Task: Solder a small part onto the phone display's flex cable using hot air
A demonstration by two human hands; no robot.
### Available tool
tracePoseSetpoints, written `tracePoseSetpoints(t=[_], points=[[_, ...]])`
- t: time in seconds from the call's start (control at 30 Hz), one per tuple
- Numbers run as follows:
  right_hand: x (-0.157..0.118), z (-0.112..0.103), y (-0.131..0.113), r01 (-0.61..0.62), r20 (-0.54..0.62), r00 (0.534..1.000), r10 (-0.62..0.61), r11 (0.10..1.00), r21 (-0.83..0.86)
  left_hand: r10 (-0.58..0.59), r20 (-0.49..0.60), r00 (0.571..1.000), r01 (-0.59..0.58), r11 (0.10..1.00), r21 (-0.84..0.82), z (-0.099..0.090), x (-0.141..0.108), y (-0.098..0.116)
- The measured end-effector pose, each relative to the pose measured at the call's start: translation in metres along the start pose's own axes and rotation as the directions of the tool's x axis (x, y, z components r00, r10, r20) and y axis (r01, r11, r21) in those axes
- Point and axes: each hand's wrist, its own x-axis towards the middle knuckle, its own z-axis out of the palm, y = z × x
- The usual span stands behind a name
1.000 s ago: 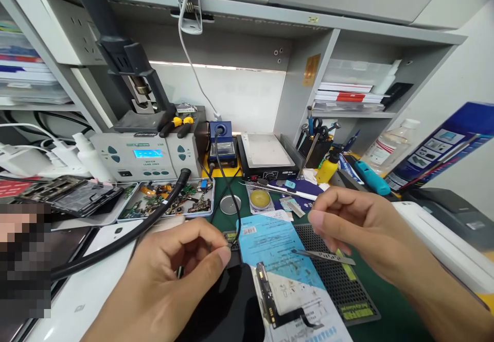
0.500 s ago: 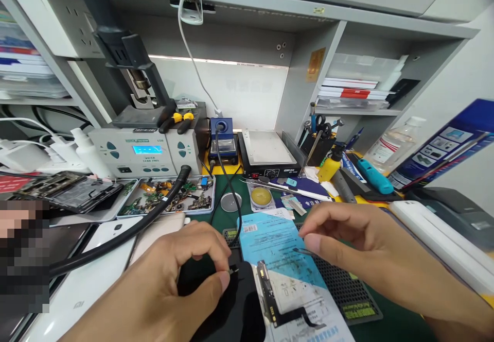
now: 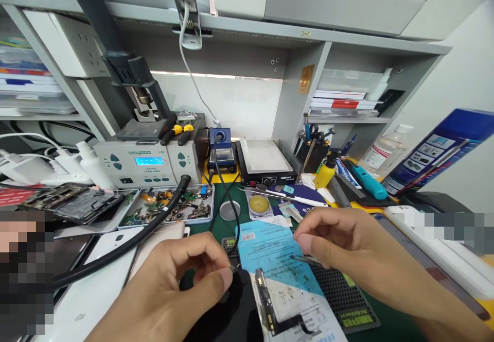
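My left hand (image 3: 185, 285) is closed in a pinch over the edge of a black object (image 3: 235, 311), with a tiny item at its fingertips too small to name. My right hand (image 3: 343, 244) curls above the blue and white package (image 3: 262, 249), holding metal tweezers (image 3: 304, 258) whose tips point left over the package. A dark flex cable with a small connector strip (image 3: 266, 301) lies on the lower part of that package, between the hands and nearer the front edge.
A tray of small circuit parts (image 3: 173, 216) sits behind my left hand, crossed by a thick black hose (image 3: 135, 239). White phones (image 3: 92, 280) lie at left. Behind stand a grey station (image 3: 150, 159), a heating plate (image 3: 266, 159) and a yellow bottle (image 3: 324, 173).
The camera view has tilted up slightly, so the shelf shows lower. Both hands keep nearly the same pose, and the tiny item at my left fingertips shows less clearly.
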Motion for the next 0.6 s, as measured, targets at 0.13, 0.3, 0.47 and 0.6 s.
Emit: tracePoseSetpoints(t=[0.13, 0.3, 0.47, 0.6], points=[[-0.001, 0.011, -0.001, -0.01, 0.062, 0.998, 0.005, 0.996, 0.089, 0.003, -0.012, 1.0, -0.006, 0.977, -0.212, 0.009, -0.004, 0.017], [-0.004, 0.036, 0.0, -0.038, 0.109, 0.994, 0.021, 0.987, 0.157, -0.01, 0.001, 1.0, 0.01, 0.944, -0.331, 0.018, -0.005, 0.031], [-0.008, 0.05, -0.004, -0.091, 0.188, 0.981, 0.055, 0.978, 0.19, -0.014, 0.06, 0.998, 0.032, 0.949, -0.312, 0.026, -0.005, 0.036], [-0.009, 0.05, -0.006, -0.111, 0.217, 0.974, 0.071, 0.978, 0.176, -0.015, 0.051, 0.999, 0.03, 0.952, -0.306, 0.031, -0.004, 0.034]])
